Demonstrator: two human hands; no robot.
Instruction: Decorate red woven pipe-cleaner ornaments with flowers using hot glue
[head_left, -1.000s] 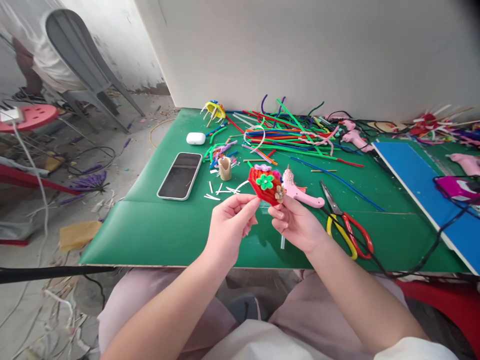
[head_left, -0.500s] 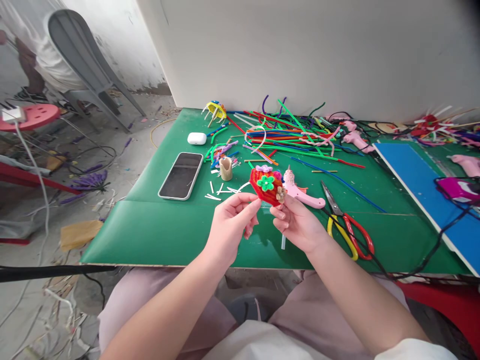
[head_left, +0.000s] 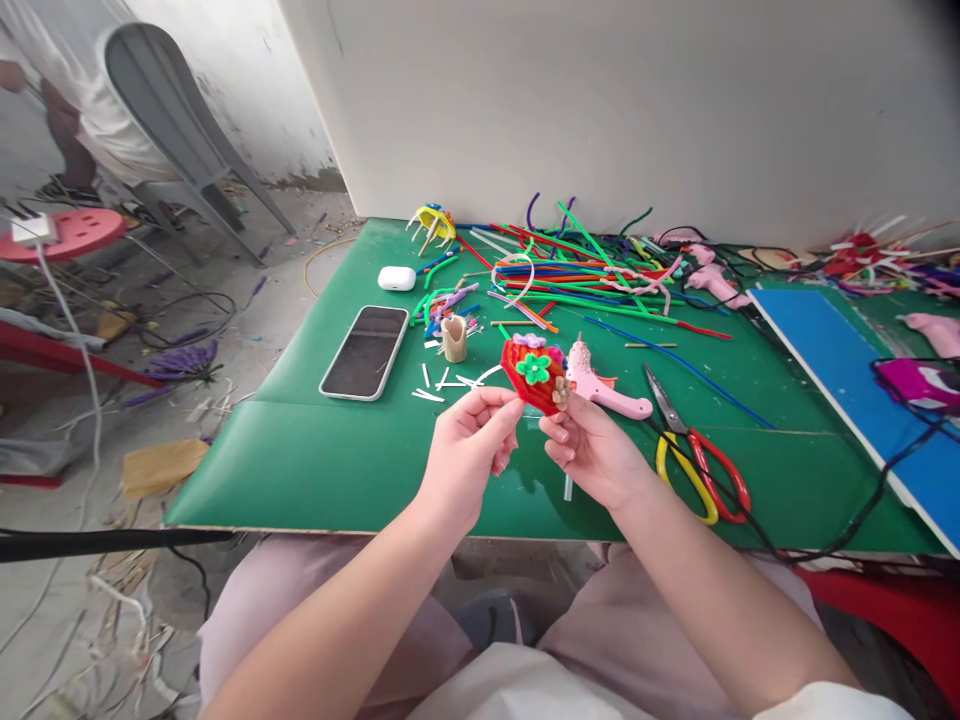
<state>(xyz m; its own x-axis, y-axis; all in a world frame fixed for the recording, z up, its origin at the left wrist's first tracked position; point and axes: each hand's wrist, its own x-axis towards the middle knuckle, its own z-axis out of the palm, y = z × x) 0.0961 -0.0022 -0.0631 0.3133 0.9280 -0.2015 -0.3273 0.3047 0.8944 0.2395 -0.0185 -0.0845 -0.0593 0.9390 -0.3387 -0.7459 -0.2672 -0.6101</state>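
Note:
Both my hands hold up a small red pipe-cleaner craft (head_left: 534, 372) decorated with a green flower, a pink flower and a tan one. My left hand (head_left: 469, 450) pinches its lower left edge with curled fingers. My right hand (head_left: 592, 450) grips its right side, thumb by the tan flower. The piece hovers above the green table (head_left: 315, 450), just in front of a pink glue gun (head_left: 604, 385).
A phone (head_left: 364, 351), a white earbud case (head_left: 396, 278), a small tan tube (head_left: 453, 338) and white clippings lie left of my hands. Scissors with red and yellow handles (head_left: 694, 450) lie right. Coloured pipe cleaners (head_left: 585, 275) pile at the back. A blue board (head_left: 847, 370) sits far right.
My hands and the red craft have barely shifted; the view moved slightly. The grip is the same.

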